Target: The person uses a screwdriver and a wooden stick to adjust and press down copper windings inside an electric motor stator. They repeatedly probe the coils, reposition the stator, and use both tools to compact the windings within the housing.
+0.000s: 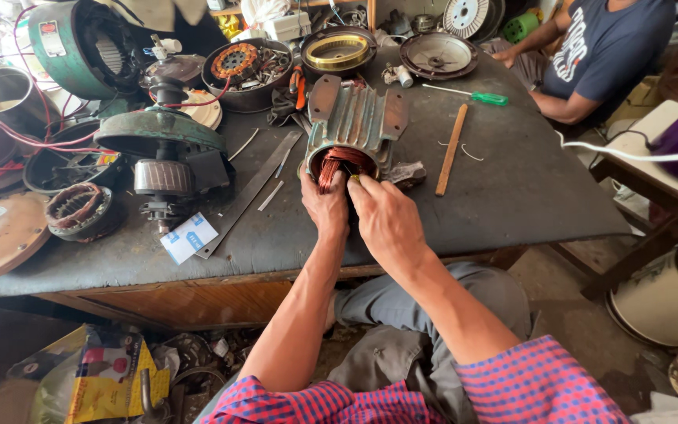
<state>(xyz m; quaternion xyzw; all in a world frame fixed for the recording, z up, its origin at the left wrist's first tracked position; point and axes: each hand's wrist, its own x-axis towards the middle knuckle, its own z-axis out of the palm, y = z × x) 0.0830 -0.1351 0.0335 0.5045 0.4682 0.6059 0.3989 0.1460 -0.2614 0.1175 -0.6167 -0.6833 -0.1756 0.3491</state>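
- Near the front middle of the dark surface point(512, 196) lies a green finned motor stator housing point(352, 126), set on its side with its open end turned toward the person; that likely puts the copper windings point(344, 163) within easy reach of both hands.
- Its long axis runs from the person toward the far edge of the surface, leaning slightly to the right at the far end; the ribbed outer wall faces up.
- At the open mouth, the left hand point(326, 206) presses on the near rim, fingers curled in against the reddish coils, apparently steadying the housing so it cannot roll.
- Right beside it, the right hand point(386, 218) has its fingers point(361, 185) bent and pinched at the coil edge; whether they hold a small tool or a wire end cannot be told.
- Just to the right of the housing a wooden stick point(451, 149) lies apart from it, and a green-handled screwdriver point(472, 96) rests farther back, both within reach.
- On the left a long flat metal strip point(249, 194) lies diagonally, beside a small white and blue card point(188, 237) near the front edge.
- Farther left stands a green motor end cover on a rotor shaft point(160, 141), with a second wound stator point(76, 208) close by.
- Across the surface another person in a dark blue shirt point(602, 51) sits with arms resting on the far right corner, well apart from the housing.
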